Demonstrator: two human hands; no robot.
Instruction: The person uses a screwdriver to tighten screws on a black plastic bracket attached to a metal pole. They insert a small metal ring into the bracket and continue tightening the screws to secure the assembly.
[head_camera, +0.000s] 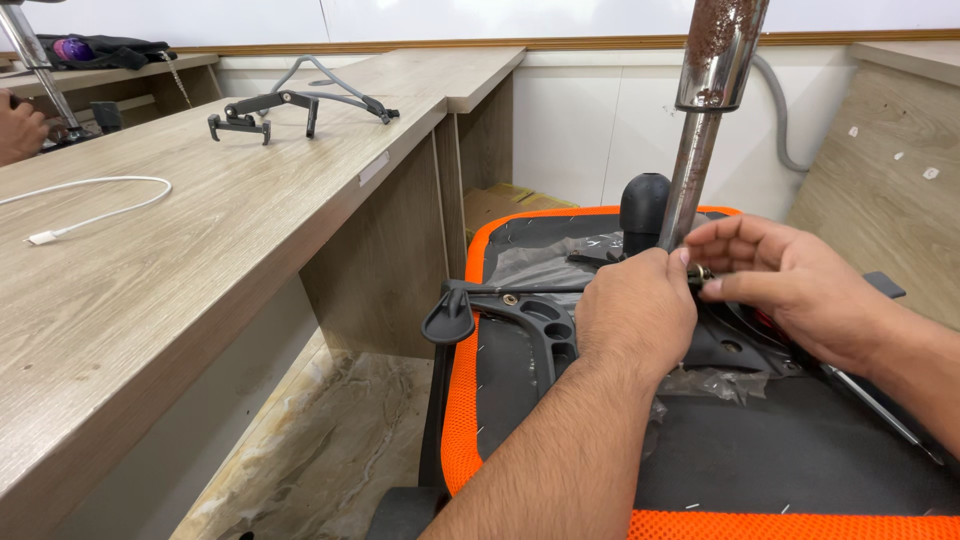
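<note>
An upturned office chair seat (800, 450) with an orange mesh edge (460, 400) lies below me, its black underside facing up. A rusty chrome gas-lift column (700, 120) stands up from its black mechanism plate (730, 345). My left hand (635, 315) is closed at the foot of the column. My right hand (780, 275) pinches a small metal part (700, 272) against the column's base, fingertips meeting the left hand. A black lever with a paddle handle (450, 318) sticks out to the left, and a black knob (643, 205) sits behind the column.
A long wooden desk (200, 260) runs along the left, bearing a white cable (90, 200) and a black folding bracket (270, 108). Another person's hand (18, 128) rests at its far left edge. A grey hose (780, 110) hangs on the white wall. Marbled floor (330, 450) lies under the desk.
</note>
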